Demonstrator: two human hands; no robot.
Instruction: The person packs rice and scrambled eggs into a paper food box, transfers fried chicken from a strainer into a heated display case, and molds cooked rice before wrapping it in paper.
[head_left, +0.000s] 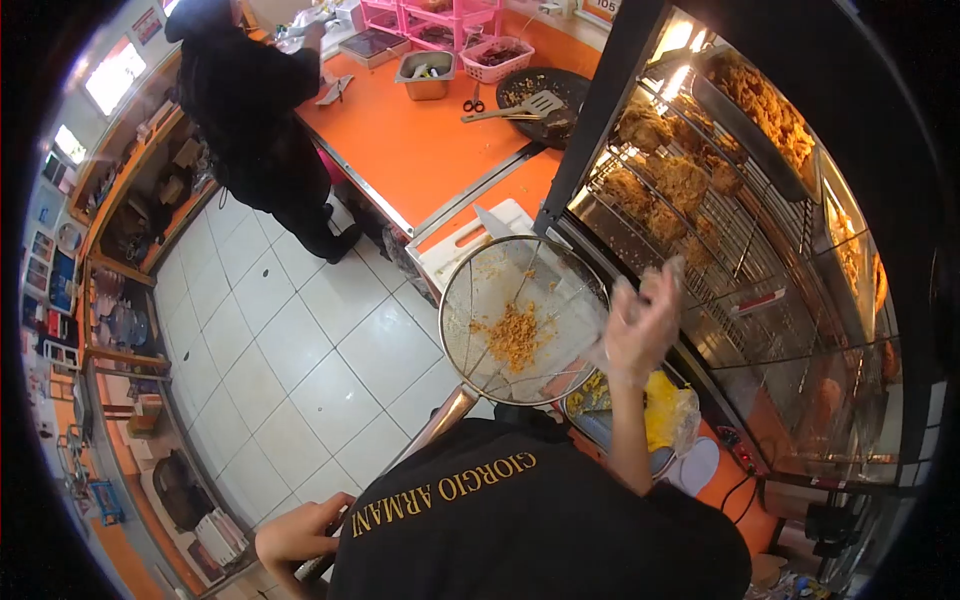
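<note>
A large round wire-mesh strainer [470,345] is in front of me, with a pile of golden fried crumbs [514,337] in its middle. Its metal handle [450,412] runs back toward my left side, partly hidden by my black shirt. My left hand [308,528], low at the left, is curled around the handle's end, though the grip itself is partly hidden. Just past the strainer's right rim, my right hand [643,318] wears a clear plastic glove. Its fingers are apart and hold nothing. A white cutting board [447,262] with a knife [492,222] lies under the strainer's far edge.
A glass display cabinet [660,190] with fried chicken stands at the right. On the orange counter [420,150] are a black pan [570,95] with a slotted spatula [542,103], scissors [474,98] and a metal container [425,87]. Another person [245,110] stands at the far left.
</note>
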